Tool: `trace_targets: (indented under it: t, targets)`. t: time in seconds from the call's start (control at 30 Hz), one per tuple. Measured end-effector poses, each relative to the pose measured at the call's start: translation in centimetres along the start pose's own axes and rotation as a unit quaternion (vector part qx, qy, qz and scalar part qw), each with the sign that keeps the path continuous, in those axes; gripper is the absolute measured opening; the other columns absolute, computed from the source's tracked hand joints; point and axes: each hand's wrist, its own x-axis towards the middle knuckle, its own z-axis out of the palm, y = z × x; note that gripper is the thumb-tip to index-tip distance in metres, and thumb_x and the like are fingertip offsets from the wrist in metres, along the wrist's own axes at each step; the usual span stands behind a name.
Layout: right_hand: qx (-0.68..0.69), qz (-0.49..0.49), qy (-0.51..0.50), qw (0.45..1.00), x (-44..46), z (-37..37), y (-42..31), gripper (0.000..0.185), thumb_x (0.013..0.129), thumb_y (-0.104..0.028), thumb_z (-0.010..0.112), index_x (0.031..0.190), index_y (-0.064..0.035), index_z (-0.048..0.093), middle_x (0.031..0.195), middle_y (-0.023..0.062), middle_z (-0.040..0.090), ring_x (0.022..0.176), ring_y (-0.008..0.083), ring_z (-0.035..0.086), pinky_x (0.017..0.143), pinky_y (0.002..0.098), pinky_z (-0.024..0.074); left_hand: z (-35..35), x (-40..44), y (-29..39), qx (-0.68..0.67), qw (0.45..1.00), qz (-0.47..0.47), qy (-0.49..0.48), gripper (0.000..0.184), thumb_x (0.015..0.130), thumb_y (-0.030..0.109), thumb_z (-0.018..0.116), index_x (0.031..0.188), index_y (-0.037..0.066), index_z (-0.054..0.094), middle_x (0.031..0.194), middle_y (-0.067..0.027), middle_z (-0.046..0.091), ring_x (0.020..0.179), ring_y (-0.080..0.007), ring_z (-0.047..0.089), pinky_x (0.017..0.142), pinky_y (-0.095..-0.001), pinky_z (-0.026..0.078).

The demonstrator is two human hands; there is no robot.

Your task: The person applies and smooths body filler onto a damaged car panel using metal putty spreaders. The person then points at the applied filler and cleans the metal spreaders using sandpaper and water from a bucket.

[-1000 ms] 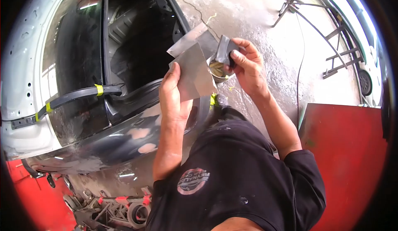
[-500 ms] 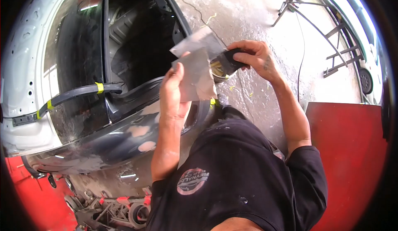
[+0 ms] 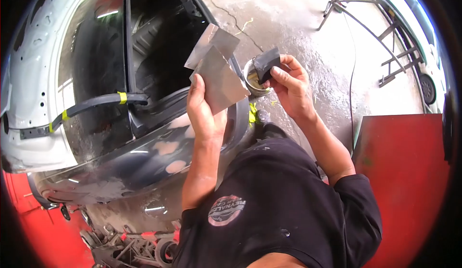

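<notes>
Starting at the left, we see pale patches (image 3: 166, 147) on the dark car (image 3: 115, 171), so we judge its surface only partly worked. Our left hand (image 3: 207, 117) grips a grey sheet (image 3: 219, 82), a second sheet (image 3: 224, 41) behind it. Then comes the bucket (image 3: 260, 93), overlapped in view by the black pad (image 3: 269, 65) our right hand (image 3: 294, 86) pinches. Our hands are apart; we see neither sheet nor pad on the car.
</notes>
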Motion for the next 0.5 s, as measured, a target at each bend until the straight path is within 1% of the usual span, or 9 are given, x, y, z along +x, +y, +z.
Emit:
trace_targets:
  t: [0.07,0.1,0.2,0.23,0.3,0.37,0.43,0.47,0.5]
  targets:
    - [-0.024,-0.019,-0.012,0.999,-1.1,0.5,0.4,0.023,0.096,-0.004,0.07,0.118,-0.0014,0.061,0.107,0.011,0.073,0.09,0.0193,0.068,0.083,0.0338,0.0551,0.1,-0.8,0.3,0.015,1.0,0.011,-0.021,0.039,0.111,0.03,0.05,0.133,-0.001,0.058,0.125,-0.0108,0.067,0.116,-0.0227,0.064,0.101,-0.0405,0.052]
    - [-0.029,-0.028,-0.014,0.999,-1.6,0.8,0.8,0.023,0.096,-0.004,0.071,0.117,-0.001,0.062,0.11,0.0124,0.073,0.092,0.0195,0.069,0.083,0.0342,0.0565,0.0,-1.1,0.4,0.028,0.999,0.019,-0.015,0.04,0.111,0.031,0.049,0.134,-0.001,0.057,0.125,-0.0112,0.067,0.116,-0.0224,0.065,0.101,-0.0404,0.052]
    - [-0.085,-0.048,-0.036,0.995,-2.5,1.2,2.1,0.021,0.096,-0.005,0.072,0.115,-0.0017,0.063,0.11,0.0127,0.074,0.095,0.0199,0.07,0.08,0.0339,0.0582,0.3,-2.2,0.6,0.042,0.998,0.03,0.018,0.041,0.111,0.031,0.049,0.135,0.0,0.056,0.126,-0.0124,0.066,0.114,-0.0235,0.065,0.101,-0.0407,0.052]
    - [-0.124,-0.053,-0.027,0.991,-2.7,1.3,2.5,0.02,0.094,-0.005,0.073,0.112,-0.0007,0.065,0.105,0.0117,0.075,0.091,0.018,0.071,0.077,0.0314,0.0583,0.1,-2.5,0.8,0.043,0.998,0.035,0.011,0.041,0.11,0.032,0.05,0.134,-0.001,0.057,0.125,-0.0128,0.066,0.115,-0.0247,0.065,0.102,-0.0416,0.051]
    - [-0.257,-0.045,-0.006,0.965,-3.5,0.4,2.8,0.02,0.092,-0.005,0.073,0.11,0.0003,0.066,0.1,0.0112,0.075,0.088,0.0166,0.071,0.077,0.031,0.0576,-0.3,-3.1,1.1,0.046,0.998,0.04,-0.006,0.041,0.11,0.033,0.052,0.131,-0.001,0.059,0.125,-0.0138,0.067,0.115,-0.0269,0.063,0.104,-0.0433,0.049]
    - [-0.384,-0.059,0.042,0.92,-4.5,-0.7,3.3,0.022,0.089,-0.004,0.072,0.109,0.0019,0.066,0.093,0.0113,0.075,0.082,0.016,0.072,0.078,0.0315,0.0567,-1.1,-3.5,1.9,0.033,0.998,0.061,-0.004,0.042,0.109,0.033,0.053,0.131,-0.001,0.059,0.124,-0.0142,0.067,0.114,-0.0274,0.064,0.103,-0.0439,0.049]
    - [-0.45,-0.082,0.089,0.885,-5.9,-0.3,2.8,0.022,0.089,-0.004,0.071,0.11,0.0015,0.066,0.095,0.0127,0.075,0.086,0.0175,0.072,0.079,0.0328,0.0568,-1.9,-3.7,2.8,0.01,0.997,0.075,0.012,0.041,0.109,0.033,0.054,0.131,-0.002,0.06,0.125,-0.015,0.067,0.115,-0.028,0.064,0.103,-0.0435,0.05]
    - [-0.482,-0.092,0.113,0.864,-6.6,-0.2,2.5,0.022,0.089,-0.004,0.071,0.11,0.0013,0.067,0.097,0.0133,0.075,0.087,0.0182,0.073,0.08,0.0335,0.0569,-1.9,-4.0,3.2,-0.01,0.997,0.077,-0.026,0.041,0.108,0.032,0.055,0.131,-0.002,0.06,0.125,-0.0151,0.067,0.117,-0.0284,0.064,0.104,-0.0432,0.05]
    - [-0.474,-0.196,0.098,0.853,-6.7,-0.6,3.4,0.021,0.087,-0.001,0.071,0.108,0.0002,0.066,0.106,0.0158,0.075,0.095,0.0232,0.074,0.084,0.0349,0.0572,-2.3,-3.9,3.4,-0.012,0.997,0.072,-0.005,0.041,0.108,0.031,0.055,0.131,-0.003,0.06,0.126,-0.0152,0.067,0.117,-0.0282,0.063,0.104,-0.0429,0.05]
